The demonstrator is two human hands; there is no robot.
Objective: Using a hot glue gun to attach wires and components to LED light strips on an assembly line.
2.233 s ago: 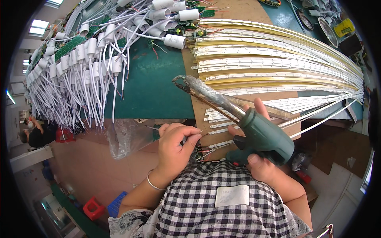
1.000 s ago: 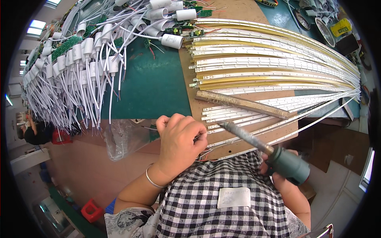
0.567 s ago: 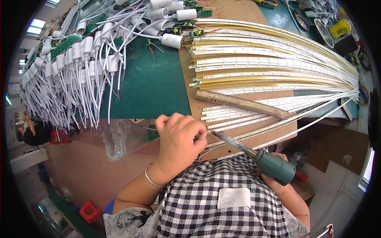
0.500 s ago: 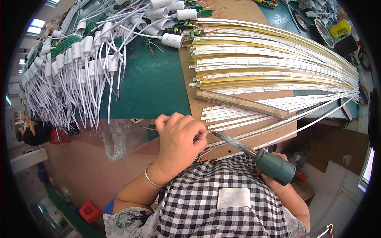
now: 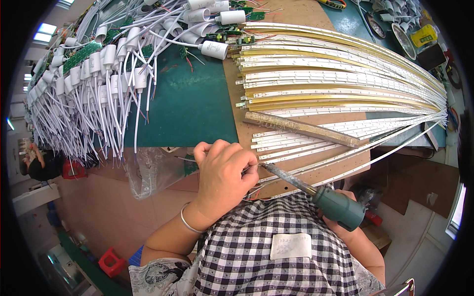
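My left hand (image 5: pixel 223 172) is closed in a pinch at the table's near edge. What lies between its fingertips is too small to make out. The green handle of a soldering iron (image 5: pixel 340 208) is in my right hand (image 5: pixel 337 228), whose fingers are partly hidden behind it. The iron's dark tip points left and nearly meets my left fingertips, beside the end of a near light strip (image 5: pixel 316 168). Thin red and white wires (image 5: pixel 254 191) show just below those fingertips. A worn flat bar (image 5: pixel 302 129) lies slantwise across several strips.
White LED strips (image 5: pixel 306 78) fan across a brown board (image 5: pixel 345 172) on the green table (image 5: pixel 192 108). A heap of white lamp caps with cables (image 5: pixel 101 74) hangs over the left edge. A clear plastic bag (image 5: pixel 148 172) hangs below. Another person (image 5: pixel 42 165) is far left.
The soldering iron in my right hand has shifted slightly left, its tip nearer my left fingertips. My left hand keeps its pinch in almost the same place.
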